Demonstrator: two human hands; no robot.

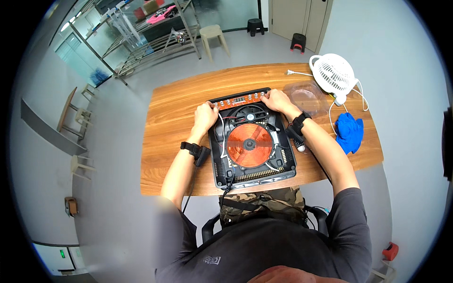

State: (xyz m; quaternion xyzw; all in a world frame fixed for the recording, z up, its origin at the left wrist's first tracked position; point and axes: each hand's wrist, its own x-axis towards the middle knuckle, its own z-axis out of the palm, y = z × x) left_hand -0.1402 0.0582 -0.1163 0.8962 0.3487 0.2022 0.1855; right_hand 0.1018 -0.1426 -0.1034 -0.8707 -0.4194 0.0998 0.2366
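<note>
An opened induction cooker lies on the wooden table in front of me, its black casing (218, 170) showing the inside. A round copper coil (237, 147) fills the middle, with a small black cooling fan (244, 113) behind it. Along the far edge sits a narrow orange control board (239, 101) with a small display and several round buttons. My left hand (205, 117) pinches the board's left end, and my right hand (277, 101) grips its right end. A white wire (222, 134) runs down the casing's left side. What lies under the board is hidden.
On the table (174, 113), a white electric fan (333, 74) with its cord stands at the far right. Near it are a clear plastic tray (306, 96) and a crumpled blue cloth (349, 133). A metal shelf (137, 52) and stools (212, 34) stand beyond.
</note>
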